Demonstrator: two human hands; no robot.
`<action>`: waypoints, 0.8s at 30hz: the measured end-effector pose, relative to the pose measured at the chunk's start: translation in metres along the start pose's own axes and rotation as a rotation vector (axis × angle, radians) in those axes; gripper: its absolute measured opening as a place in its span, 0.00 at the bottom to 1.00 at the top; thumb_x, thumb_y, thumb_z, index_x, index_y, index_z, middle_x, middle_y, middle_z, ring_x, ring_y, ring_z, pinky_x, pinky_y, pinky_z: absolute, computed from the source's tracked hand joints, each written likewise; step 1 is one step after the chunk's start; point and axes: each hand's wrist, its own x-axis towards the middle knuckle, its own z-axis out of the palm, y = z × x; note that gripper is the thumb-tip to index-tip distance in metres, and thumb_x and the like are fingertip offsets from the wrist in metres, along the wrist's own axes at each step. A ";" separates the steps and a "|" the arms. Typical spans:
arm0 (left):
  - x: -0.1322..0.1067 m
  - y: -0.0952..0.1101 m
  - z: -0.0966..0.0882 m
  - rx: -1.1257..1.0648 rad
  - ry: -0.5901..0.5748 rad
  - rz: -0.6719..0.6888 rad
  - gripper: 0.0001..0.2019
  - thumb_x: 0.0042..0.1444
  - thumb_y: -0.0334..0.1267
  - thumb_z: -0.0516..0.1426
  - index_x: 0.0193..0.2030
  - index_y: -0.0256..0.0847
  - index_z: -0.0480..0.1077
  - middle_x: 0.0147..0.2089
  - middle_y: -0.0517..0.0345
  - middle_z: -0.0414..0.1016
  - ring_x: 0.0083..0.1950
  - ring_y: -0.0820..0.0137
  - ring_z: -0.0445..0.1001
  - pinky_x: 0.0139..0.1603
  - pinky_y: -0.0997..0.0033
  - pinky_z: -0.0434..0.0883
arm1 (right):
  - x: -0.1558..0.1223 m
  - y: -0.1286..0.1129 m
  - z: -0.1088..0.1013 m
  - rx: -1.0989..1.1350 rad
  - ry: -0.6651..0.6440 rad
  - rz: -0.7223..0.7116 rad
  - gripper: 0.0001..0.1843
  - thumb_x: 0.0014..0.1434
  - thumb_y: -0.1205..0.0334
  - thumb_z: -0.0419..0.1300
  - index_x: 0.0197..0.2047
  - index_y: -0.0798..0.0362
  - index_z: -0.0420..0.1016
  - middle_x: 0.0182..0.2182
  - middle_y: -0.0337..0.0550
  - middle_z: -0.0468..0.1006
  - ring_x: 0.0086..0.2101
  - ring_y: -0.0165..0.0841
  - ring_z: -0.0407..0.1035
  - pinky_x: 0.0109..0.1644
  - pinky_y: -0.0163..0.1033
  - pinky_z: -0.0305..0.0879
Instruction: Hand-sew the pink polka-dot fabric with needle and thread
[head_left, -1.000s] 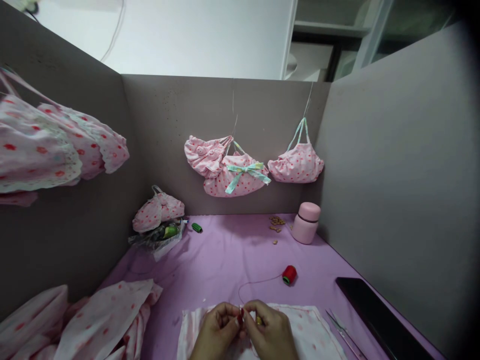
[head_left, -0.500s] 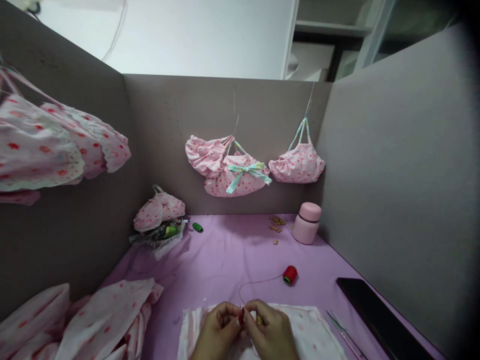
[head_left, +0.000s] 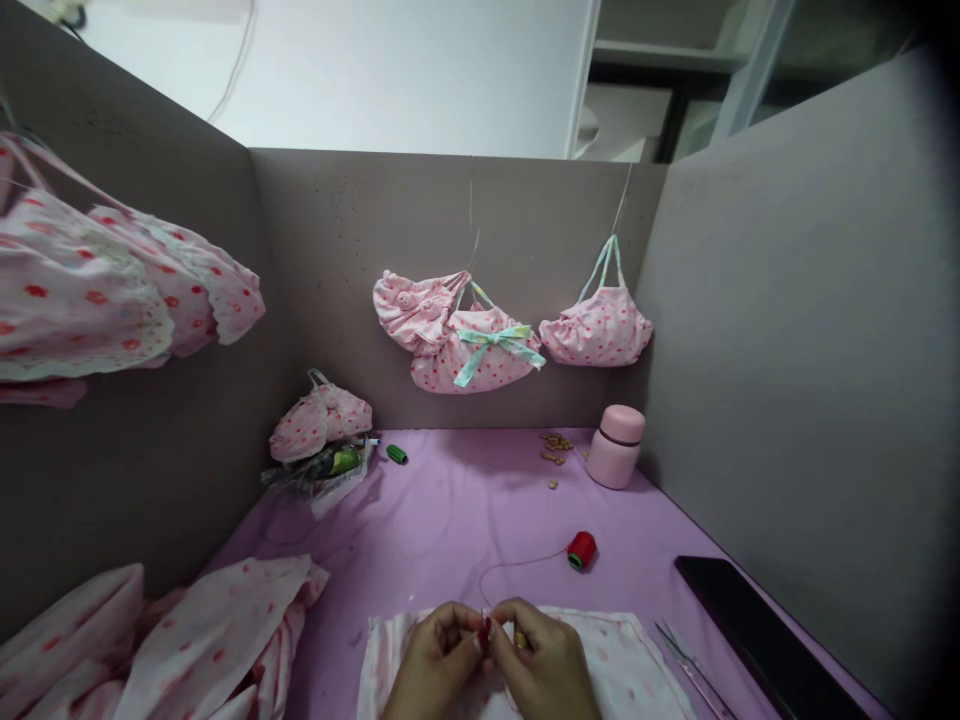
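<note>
My left hand (head_left: 439, 655) and my right hand (head_left: 540, 655) meet fingertip to fingertip above a white cloth with pinkish dots (head_left: 626, 660). Both are closed in a pinch. A thin upright needle (head_left: 482, 612) shows at the left fingertips. Red thread (head_left: 517, 565) runs from a red spool (head_left: 582, 551) on the table to the right fingertips. A gold-coloured band (head_left: 520, 638), a ring or thimble, sits on a right finger. The exact grip on needle and thread is partly hidden by the fingers.
Thread snips or scissors (head_left: 694, 668) and a black phone-like slab (head_left: 739, 625) lie to the right. Dotted fabric (head_left: 217, 640) is heaped at left. Farther back stand a pink flask (head_left: 615, 447) and a plastic bag (head_left: 330, 480). Sewn dotted pieces (head_left: 596, 328) hang along grey partitions.
Both hands stay pinched together in nearly the same place. The whole view has shifted very slightly.
</note>
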 end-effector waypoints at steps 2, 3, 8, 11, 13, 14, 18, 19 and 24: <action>0.000 0.001 0.000 -0.007 -0.004 0.012 0.24 0.29 0.54 0.69 0.24 0.35 0.70 0.19 0.62 0.72 0.22 0.74 0.66 0.28 0.73 0.61 | 0.001 0.000 0.000 0.004 0.001 -0.005 0.11 0.58 0.63 0.54 0.29 0.52 0.76 0.19 0.39 0.78 0.20 0.33 0.70 0.24 0.31 0.60; 0.000 0.001 0.001 -0.013 -0.004 0.018 0.24 0.29 0.53 0.70 0.24 0.35 0.71 0.19 0.61 0.72 0.22 0.74 0.66 0.28 0.73 0.61 | 0.002 0.000 0.000 0.001 0.004 -0.006 0.11 0.58 0.63 0.53 0.28 0.52 0.76 0.19 0.39 0.78 0.20 0.33 0.70 0.24 0.31 0.59; -0.001 0.000 -0.001 -0.034 -0.012 0.015 0.23 0.29 0.52 0.70 0.24 0.35 0.71 0.19 0.61 0.72 0.23 0.74 0.67 0.28 0.73 0.61 | 0.003 -0.001 -0.001 0.000 -0.004 0.003 0.11 0.58 0.63 0.53 0.29 0.52 0.75 0.19 0.40 0.78 0.20 0.33 0.70 0.25 0.32 0.60; -0.001 -0.001 -0.002 -0.032 -0.028 0.025 0.21 0.31 0.51 0.70 0.24 0.36 0.72 0.20 0.61 0.73 0.24 0.74 0.68 0.29 0.73 0.61 | 0.002 -0.001 -0.001 -0.004 -0.010 0.006 0.12 0.58 0.62 0.52 0.29 0.53 0.75 0.19 0.40 0.77 0.20 0.33 0.70 0.24 0.32 0.60; 0.000 -0.003 -0.002 -0.031 -0.035 0.031 0.21 0.31 0.51 0.70 0.24 0.35 0.71 0.20 0.61 0.73 0.23 0.74 0.67 0.28 0.73 0.61 | 0.002 -0.001 -0.001 0.007 -0.008 0.008 0.12 0.59 0.62 0.52 0.29 0.53 0.75 0.19 0.40 0.77 0.20 0.33 0.69 0.24 0.32 0.60; 0.001 -0.004 -0.002 -0.032 -0.036 0.032 0.22 0.31 0.51 0.70 0.24 0.35 0.71 0.19 0.61 0.73 0.23 0.74 0.67 0.28 0.73 0.61 | 0.002 -0.001 -0.001 0.012 -0.003 0.010 0.13 0.59 0.61 0.52 0.29 0.53 0.75 0.19 0.39 0.77 0.20 0.33 0.69 0.24 0.32 0.60; 0.003 -0.008 -0.003 -0.044 -0.046 0.036 0.21 0.33 0.50 0.69 0.25 0.35 0.71 0.21 0.61 0.73 0.23 0.74 0.68 0.28 0.73 0.62 | 0.002 0.001 0.001 -0.005 0.026 0.011 0.13 0.59 0.61 0.52 0.28 0.52 0.75 0.18 0.39 0.76 0.19 0.33 0.69 0.23 0.32 0.59; 0.003 -0.009 -0.004 -0.049 -0.048 0.039 0.20 0.34 0.49 0.69 0.26 0.36 0.71 0.21 0.61 0.74 0.24 0.74 0.68 0.29 0.73 0.62 | 0.002 0.002 0.001 -0.007 0.027 0.008 0.13 0.59 0.61 0.52 0.28 0.53 0.76 0.19 0.39 0.76 0.19 0.33 0.69 0.23 0.32 0.59; 0.004 -0.012 -0.005 -0.064 -0.053 0.042 0.18 0.34 0.47 0.70 0.25 0.36 0.71 0.21 0.61 0.74 0.24 0.74 0.68 0.29 0.73 0.62 | 0.001 0.003 0.002 0.011 0.020 0.011 0.14 0.59 0.60 0.52 0.29 0.52 0.76 0.19 0.39 0.76 0.19 0.33 0.69 0.23 0.32 0.60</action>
